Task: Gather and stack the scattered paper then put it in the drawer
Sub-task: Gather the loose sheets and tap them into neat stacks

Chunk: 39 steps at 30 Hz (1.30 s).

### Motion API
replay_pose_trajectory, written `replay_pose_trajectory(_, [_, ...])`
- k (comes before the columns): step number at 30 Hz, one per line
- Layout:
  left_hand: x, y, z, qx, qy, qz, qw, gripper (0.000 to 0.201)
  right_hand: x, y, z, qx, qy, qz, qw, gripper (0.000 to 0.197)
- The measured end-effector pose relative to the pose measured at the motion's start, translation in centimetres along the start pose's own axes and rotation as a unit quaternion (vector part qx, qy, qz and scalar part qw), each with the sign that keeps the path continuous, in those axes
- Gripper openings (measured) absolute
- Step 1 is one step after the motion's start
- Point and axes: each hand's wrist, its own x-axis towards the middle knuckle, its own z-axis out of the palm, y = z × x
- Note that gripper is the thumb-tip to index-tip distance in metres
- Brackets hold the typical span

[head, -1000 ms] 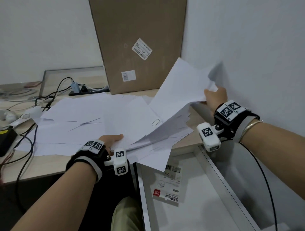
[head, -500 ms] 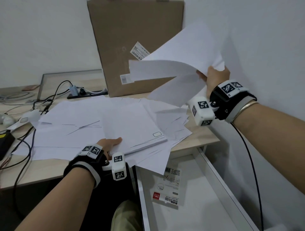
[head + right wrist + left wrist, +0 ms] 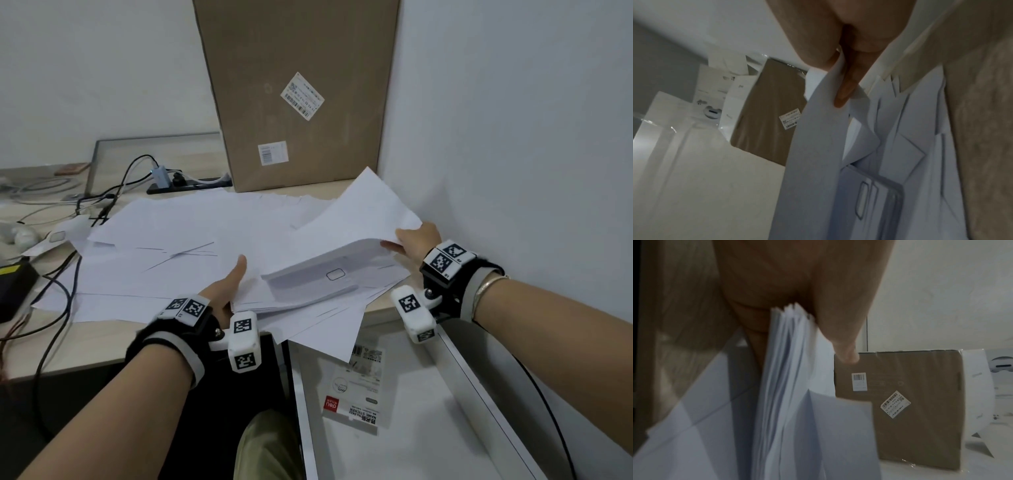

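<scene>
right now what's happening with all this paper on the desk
A person is gathering loose white sheets into a pile at the desk's near right corner. The left hand grips the stack of paper at its near edge, thumb on top, while the right hand holds a few sheets at the far side. More scattered sheets lie on the desk. The drawer below is open, with none of the sheets in it yet.

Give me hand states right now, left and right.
Left hand: grips the near edge of the paper stack, thumb on top.
Right hand: pinches the top sheets at their far corner.
</scene>
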Motion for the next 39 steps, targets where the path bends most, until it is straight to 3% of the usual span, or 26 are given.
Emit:
replay_pose_trajectory(2, [2.1, -0.5, -0.7, 0.020, -0.009, -0.007, 1.000, 0.118, 0.2, 0.6, 0.5, -0.016, -0.029, 0.010, 0.999, 0.041])
replay_pose_trajectory(3, [1.2, -0.3, -0.3, 0.033, -0.016, -0.010, 0.999, 0.109, 0.4, 0.9, 0.7, -0.014, -0.044, 0.019, 0.999, 0.043])
replay_pose_trajectory(6, [-3.6, 0.7, 1.9, 0.061, -0.026, 0.009, 0.998, 0.052, 1.1, 1.5, 0.8, -0.051, -0.054, 0.058, 0.996, 0.032])
replay_pose_trajectory(8, [-3.5, 0.8, 2.2, 0.060, -0.025, 0.011, 0.998, 0.035, 1.4, 1.5, 0.1, -0.087, -0.065, 0.104, 0.989, 0.023])
replay_pose_trajectory(10, [-2.9, 0.8, 1.9, 0.045, -0.011, 0.003, 0.999, 0.041, 1.8, 1.3, -1.0, -0.096, -0.080, 0.156, 0.980, 0.023])
replay_pose_trajectory(13, [-2.3, 0.8, 1.6, 0.036, -0.012, -0.005, 0.999, 0.050, 3.1, 1.3, -2.8, -0.035, -0.080, 0.204, 0.975, 0.047])
replay_pose_trajectory(16, [-1.3, 0.5, 1.1, 0.045, -0.006, -0.017, 0.999, 0.077, 4.1, 1.6, -3.5, -0.025, -0.045, 0.203, 0.978, 0.037])
replay_pose_trajectory(18, [-1.4, 0.6, 1.1, 0.038, 0.003, -0.009, 0.999, 0.065, 4.6, 1.6, -3.3, -0.080, -0.036, 0.207, 0.974, 0.023])
replay_pose_trajectory(21, [-2.3, 0.7, 1.8, 0.040, 0.020, -0.002, 0.999, 0.037, 5.4, 1.4, -3.2, -0.165, -0.029, 0.205, 0.964, 0.033])
replay_pose_trajectory(24, [-2.6, 0.7, 2.1, 0.011, 0.004, -0.005, 1.000, 0.024, 5.2, 0.5, -2.9, -0.176, 0.016, 0.155, 0.972, 0.023])
replay_pose_trajectory(27, [-1.9, 0.5, 1.6, 0.013, 0.009, 0.003, 1.000, 0.052, 5.5, -0.3, -2.4, -0.161, 0.064, 0.043, 0.984, 0.026])
replay_pose_trajectory(31, [-0.6, 0.2, 1.1, 0.013, 0.010, -0.005, 1.000, 0.059, 5.6, -1.3, -2.7, -0.082, 0.137, -0.052, 0.986, 0.013])
replay_pose_trajectory(35, [-0.2, 0.0, 0.8, -0.004, 0.005, -0.005, 1.000, 0.054, 4.8, -4.0, -2.1, -0.031, 0.128, -0.125, 0.983, 0.026])
replay_pose_trajectory(39, [-0.4, 0.0, 0.9, -0.008, 0.000, 0.001, 1.000, 0.049, 4.5, -5.5, -1.7, -0.029, 0.082, -0.128, 0.988, 0.029])
